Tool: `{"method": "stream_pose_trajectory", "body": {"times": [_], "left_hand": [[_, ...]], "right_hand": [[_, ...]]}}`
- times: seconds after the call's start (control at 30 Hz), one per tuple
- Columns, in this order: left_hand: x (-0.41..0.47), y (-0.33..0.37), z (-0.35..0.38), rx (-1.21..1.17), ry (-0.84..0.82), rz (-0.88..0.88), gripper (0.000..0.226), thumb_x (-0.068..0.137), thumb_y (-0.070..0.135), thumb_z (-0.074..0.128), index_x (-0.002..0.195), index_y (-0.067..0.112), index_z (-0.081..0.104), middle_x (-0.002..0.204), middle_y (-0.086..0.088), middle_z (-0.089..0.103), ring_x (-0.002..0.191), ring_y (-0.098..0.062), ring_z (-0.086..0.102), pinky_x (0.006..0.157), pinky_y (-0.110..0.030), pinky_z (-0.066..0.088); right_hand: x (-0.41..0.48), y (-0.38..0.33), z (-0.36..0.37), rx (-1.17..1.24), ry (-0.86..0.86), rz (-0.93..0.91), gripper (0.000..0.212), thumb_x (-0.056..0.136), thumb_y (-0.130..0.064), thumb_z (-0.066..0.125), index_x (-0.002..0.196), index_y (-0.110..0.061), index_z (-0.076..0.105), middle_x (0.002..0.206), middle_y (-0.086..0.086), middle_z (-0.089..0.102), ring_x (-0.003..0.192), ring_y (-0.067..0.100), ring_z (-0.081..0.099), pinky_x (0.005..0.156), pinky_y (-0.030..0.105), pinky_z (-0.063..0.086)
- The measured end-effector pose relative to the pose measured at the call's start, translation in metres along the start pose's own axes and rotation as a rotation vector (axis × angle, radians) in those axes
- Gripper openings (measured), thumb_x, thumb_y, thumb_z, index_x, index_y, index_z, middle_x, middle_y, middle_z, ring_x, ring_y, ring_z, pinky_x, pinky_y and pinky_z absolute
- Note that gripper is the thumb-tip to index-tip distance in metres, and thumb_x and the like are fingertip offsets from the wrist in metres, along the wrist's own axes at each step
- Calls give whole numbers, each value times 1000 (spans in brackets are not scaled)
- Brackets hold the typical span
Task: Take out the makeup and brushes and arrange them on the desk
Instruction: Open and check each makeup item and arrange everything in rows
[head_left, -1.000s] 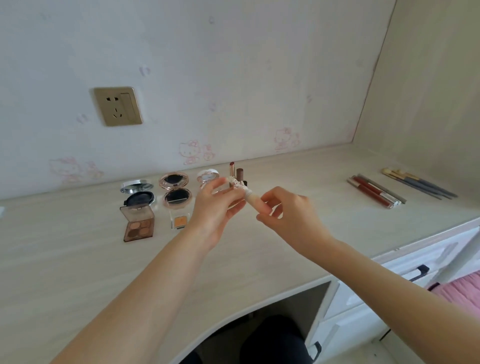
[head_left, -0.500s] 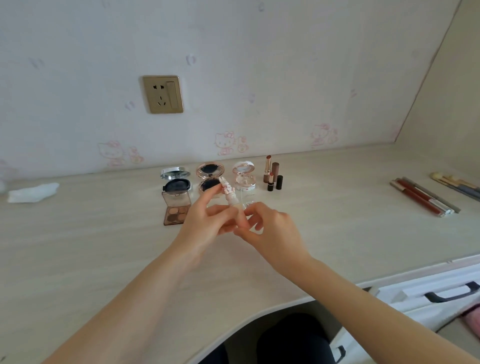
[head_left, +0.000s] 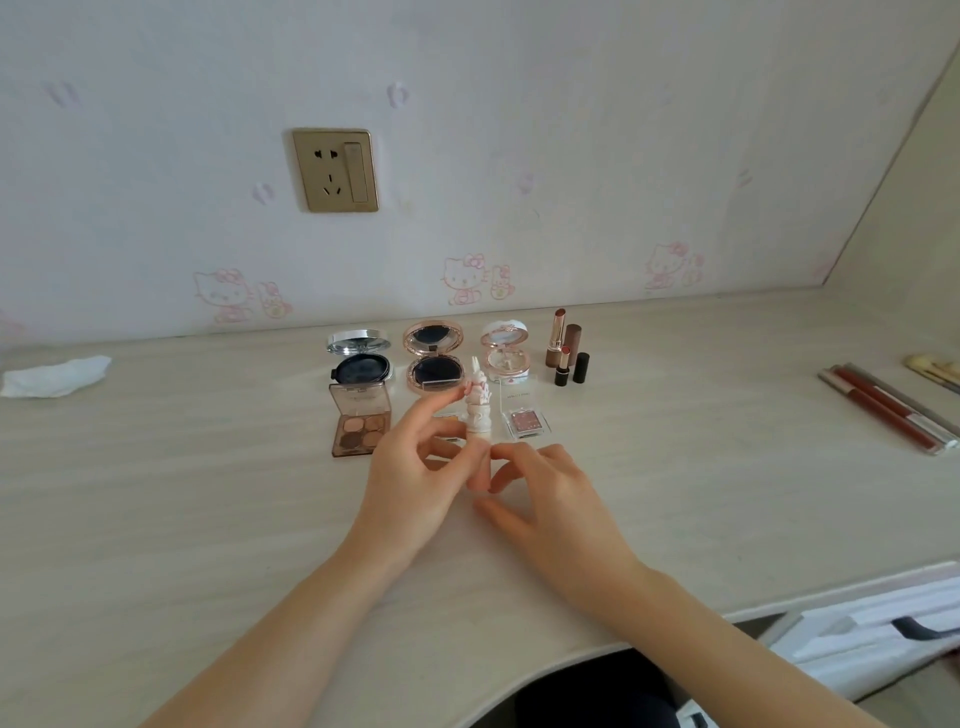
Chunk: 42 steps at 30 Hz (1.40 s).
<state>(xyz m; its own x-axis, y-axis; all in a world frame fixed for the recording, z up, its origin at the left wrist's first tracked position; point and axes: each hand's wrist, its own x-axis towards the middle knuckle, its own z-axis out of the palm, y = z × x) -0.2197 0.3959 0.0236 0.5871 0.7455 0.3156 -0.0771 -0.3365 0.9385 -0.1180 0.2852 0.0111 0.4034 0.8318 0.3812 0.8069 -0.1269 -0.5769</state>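
Observation:
A small white ornate lipstick tube with a bunny-shaped top stands upright over the desk. My left hand pinches its upper part, index finger raised beside the top. My right hand holds the lower end between fingertips. Behind them, open compacts, an eyeshadow palette, a small single eyeshadow and opened lipsticks are lined up near the wall.
Red lip pencils and brushes lie at the desk's right side. A crumpled white tissue lies at far left. A drawer with a dark handle shows at lower right. A wall socket is above.
The view has swung left and downward. Both hands brought the white tube lower and turned it from slanted to upright, and still hold it.

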Motion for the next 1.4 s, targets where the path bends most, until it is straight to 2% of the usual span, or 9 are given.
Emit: {"method": "stream_pose_trajectory", "body": {"times": [0.07, 0.17, 0.33, 0.53, 0.63, 0.9, 1.1, 1.27, 1.4], "left_hand": [[-1, -2, 1, 21, 11, 31, 40, 82, 10, 72, 116, 29, 62, 90, 3, 72, 76, -16, 69, 67, -25, 53], [-2, -5, 3, 118, 34, 72, 32, 82, 13, 73, 108, 28, 65, 87, 8, 70, 73, -12, 66, 65, -22, 51], [-3, -9, 3, 339, 37, 242, 28, 83, 19, 73, 110, 27, 68, 87, 13, 66, 75, -11, 61, 70, -18, 48], [-6, -12, 5, 457, -1, 394, 40, 77, 16, 71, 117, 18, 68, 96, 5, 64, 81, -6, 57, 77, -18, 47], [-8, -11, 5, 486, 10, 431, 43, 77, 23, 75, 118, 16, 66, 97, 8, 66, 86, -7, 56, 79, -23, 48], [-10, -6, 4, 557, 71, 415, 24, 72, 28, 79, 87, 14, 66, 84, 14, 62, 82, -7, 53, 78, -11, 38], [-14, 0, 7, 435, -122, 304, 12, 87, 26, 68, 98, 20, 70, 90, 10, 62, 90, -6, 60, 80, -23, 47], [-16, 2, 8, 321, -238, 188, 18, 95, 36, 55, 105, 28, 66, 92, 15, 67, 102, -10, 61, 90, -31, 47], [-18, 1, 10, 372, -192, 194, 31, 79, 43, 69, 104, 26, 63, 95, 15, 67, 97, -5, 62, 87, -23, 47]], "right_hand": [[0, 1, -2, 38, -13, -16, 37, 85, -49, 50, 112, -27, 61, 89, -17, 66, 96, 9, 50, 85, 18, 40], [5, 7, -8, 104, -45, 72, 27, 89, -29, 58, 115, -25, 62, 94, -17, 67, 97, 3, 53, 84, 6, 36], [15, 4, -21, 502, -25, 233, 21, 90, -18, 59, 109, -23, 64, 95, -7, 69, 87, 7, 62, 75, 15, 49], [14, 0, -13, 650, 48, 275, 5, 87, -28, 66, 90, -23, 66, 81, -9, 68, 78, 10, 63, 72, 34, 52], [14, 2, -15, 673, 98, 257, 9, 89, -22, 63, 92, -14, 65, 79, -1, 68, 74, 11, 64, 67, 33, 53], [14, 6, -18, 816, 127, 298, 14, 90, -21, 63, 94, -8, 67, 78, 0, 66, 73, 11, 61, 66, 31, 52], [13, 6, -23, 883, 170, 266, 19, 71, -30, 79, 79, -22, 64, 77, 1, 69, 78, 16, 65, 67, 28, 52], [12, 7, -23, 843, 170, 255, 26, 75, -24, 79, 87, -7, 63, 82, 11, 69, 81, 23, 66, 80, 46, 52], [12, 7, -21, 806, 191, 295, 16, 76, -17, 77, 80, -11, 62, 70, -7, 66, 74, 9, 62, 72, 27, 49]]}}
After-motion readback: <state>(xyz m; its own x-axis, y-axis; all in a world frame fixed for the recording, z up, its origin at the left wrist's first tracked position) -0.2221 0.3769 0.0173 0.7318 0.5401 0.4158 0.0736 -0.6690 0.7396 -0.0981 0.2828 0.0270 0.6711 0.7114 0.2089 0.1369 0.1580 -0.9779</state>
